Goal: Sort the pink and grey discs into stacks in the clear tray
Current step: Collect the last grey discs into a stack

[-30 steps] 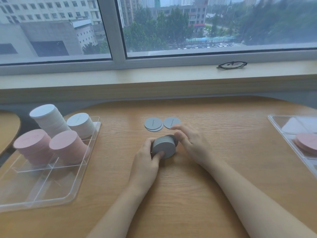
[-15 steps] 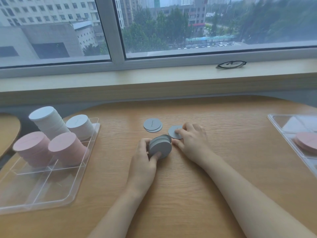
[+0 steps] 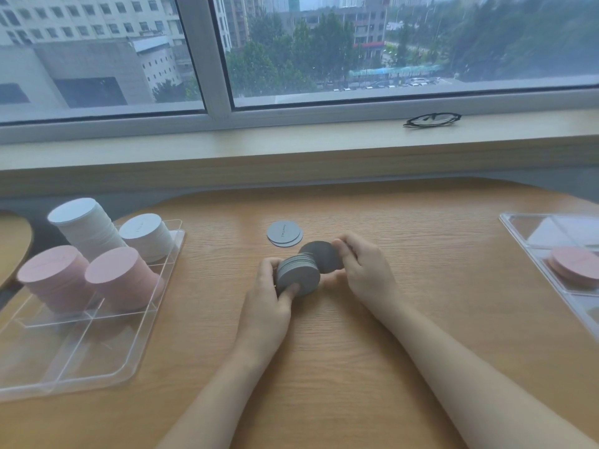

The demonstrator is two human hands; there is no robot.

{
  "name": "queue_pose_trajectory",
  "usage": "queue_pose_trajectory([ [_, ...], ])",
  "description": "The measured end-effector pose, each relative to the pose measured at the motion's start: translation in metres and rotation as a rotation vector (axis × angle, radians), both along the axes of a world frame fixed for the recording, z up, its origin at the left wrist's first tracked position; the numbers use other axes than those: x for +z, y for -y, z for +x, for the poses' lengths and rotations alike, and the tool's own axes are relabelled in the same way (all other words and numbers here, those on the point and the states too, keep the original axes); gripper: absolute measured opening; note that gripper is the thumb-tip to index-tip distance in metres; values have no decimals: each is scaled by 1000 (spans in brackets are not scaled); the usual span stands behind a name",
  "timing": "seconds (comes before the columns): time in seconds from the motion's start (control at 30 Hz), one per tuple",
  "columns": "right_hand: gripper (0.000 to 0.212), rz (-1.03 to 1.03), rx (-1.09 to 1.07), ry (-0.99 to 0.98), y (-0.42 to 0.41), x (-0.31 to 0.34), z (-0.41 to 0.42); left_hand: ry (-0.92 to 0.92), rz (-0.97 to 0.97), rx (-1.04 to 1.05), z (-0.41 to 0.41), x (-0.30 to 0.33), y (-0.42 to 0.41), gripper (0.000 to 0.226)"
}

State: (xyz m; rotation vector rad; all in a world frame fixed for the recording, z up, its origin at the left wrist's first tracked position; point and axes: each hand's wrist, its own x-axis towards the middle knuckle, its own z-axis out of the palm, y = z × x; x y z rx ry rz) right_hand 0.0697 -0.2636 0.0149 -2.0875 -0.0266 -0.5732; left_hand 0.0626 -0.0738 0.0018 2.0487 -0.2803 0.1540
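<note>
At the table's middle, my left hand grips a tilted stack of grey discs on its edge. My right hand holds a single grey disc upright just behind that stack. Two more grey discs lie overlapped flat on the table a little farther back. The clear tray sits at the left with two pink stacks in its middle row and two pale grey stacks at its far end.
A second clear tray at the right edge holds a low pile of pink discs. Black glasses lie on the window sill behind the table. The rounded edge of another table shows at far left.
My right hand picked one loose grey disc off the table and lifted it against the back of the stack held in my left hand. Two discs remain lying there.
</note>
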Motion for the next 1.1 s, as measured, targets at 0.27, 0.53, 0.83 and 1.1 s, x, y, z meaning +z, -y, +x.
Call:
queue_pose_trajectory([
  [0.27,48,-168,384,-190,-12,-2,-5,83,126,4,4,-7,1,61],
  [0.53,41,-189,160,-102,10,2,-4,184,170,-25,27,-6,-1,52],
  [0.83,38,-180,149,-127,15,2,-3,140,497,-66,114,7,1,50],
  [1.1,38,-181,144,-134,15,-1,0,281,846,-126,128,16,0,35],
])
